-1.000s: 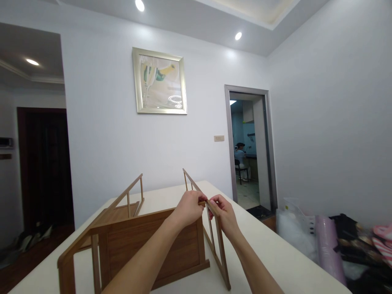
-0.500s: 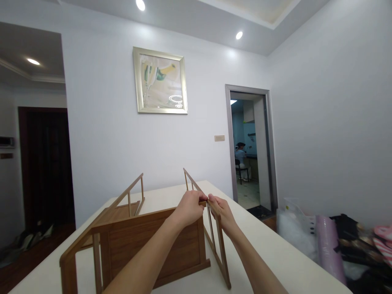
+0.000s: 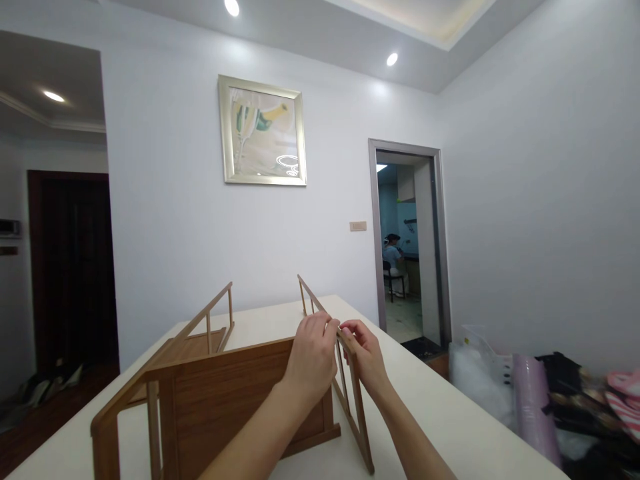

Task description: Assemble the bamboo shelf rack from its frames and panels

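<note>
The brown, rectangular wooden panel [image 3: 220, 393] stood on edge below the left fingers, beside the slim brown wooden open frame [image 3: 364, 430] below the right fingers. The right hand [image 3: 369, 360] pinched the frame narrowly; the left hand [image 3: 311, 357] curled at the panel's corner, exact grip hidden. Corner positioning appeared in hand, calling for steady alignment.

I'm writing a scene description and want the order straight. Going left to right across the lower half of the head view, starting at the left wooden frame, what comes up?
Left wooden frame, left hand, right hand, purple roll, pink-striped item.
</note>
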Motion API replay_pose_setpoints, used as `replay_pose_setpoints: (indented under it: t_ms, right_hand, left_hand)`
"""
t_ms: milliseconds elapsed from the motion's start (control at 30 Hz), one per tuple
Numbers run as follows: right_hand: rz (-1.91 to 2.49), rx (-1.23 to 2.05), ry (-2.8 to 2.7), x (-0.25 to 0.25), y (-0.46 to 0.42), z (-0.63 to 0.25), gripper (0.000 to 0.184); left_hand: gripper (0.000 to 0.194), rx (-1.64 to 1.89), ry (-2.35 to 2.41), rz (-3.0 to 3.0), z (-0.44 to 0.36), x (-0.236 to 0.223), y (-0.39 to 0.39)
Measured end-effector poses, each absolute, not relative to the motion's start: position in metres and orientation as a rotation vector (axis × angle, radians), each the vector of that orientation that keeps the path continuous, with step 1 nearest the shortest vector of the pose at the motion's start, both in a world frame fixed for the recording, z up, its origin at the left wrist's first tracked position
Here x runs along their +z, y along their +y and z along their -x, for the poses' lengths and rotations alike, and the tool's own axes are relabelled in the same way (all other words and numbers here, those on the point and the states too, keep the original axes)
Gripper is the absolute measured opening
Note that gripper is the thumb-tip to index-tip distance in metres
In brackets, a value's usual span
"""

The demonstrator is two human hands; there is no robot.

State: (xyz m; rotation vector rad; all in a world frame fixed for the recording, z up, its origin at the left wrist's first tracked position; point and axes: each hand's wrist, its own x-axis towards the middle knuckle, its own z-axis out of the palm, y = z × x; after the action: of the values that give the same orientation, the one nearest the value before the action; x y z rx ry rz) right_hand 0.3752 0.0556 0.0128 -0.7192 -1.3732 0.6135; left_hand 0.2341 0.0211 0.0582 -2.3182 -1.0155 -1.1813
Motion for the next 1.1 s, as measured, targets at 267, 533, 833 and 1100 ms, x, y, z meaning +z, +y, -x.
replay_pose_setpoints:
  t_ms: [267, 533, 833, 1100]
  right_hand:
    - [0.741, 0.644, -1.361, 0.013, 0.052, -0.375, 0.037]
    - [0.792, 0.565, -1.399, 0.009, 0.057, -0.376, 0.04]
    - [0.764, 0.643, -1.396, 0.016, 0.059, -0.375, 0.03]
    - [0.794, 0.583, -1.486, 0.017, 0.066, -0.379, 0.029]
  left_hand:
    - [0.035, -1.468, -1.347, 2.403, -0.262, -0.063, -0.019]
    - [0.059, -0.807, -1.8, 2.849, -0.28, -0.091, -0.008]
    - [0.054, -0.808, -1.919, 2.692, -0.285, -0.096, -0.014]
    - [0.054, -0.799, -1.888, 2.715, -0.282, -0.098, -0.012]
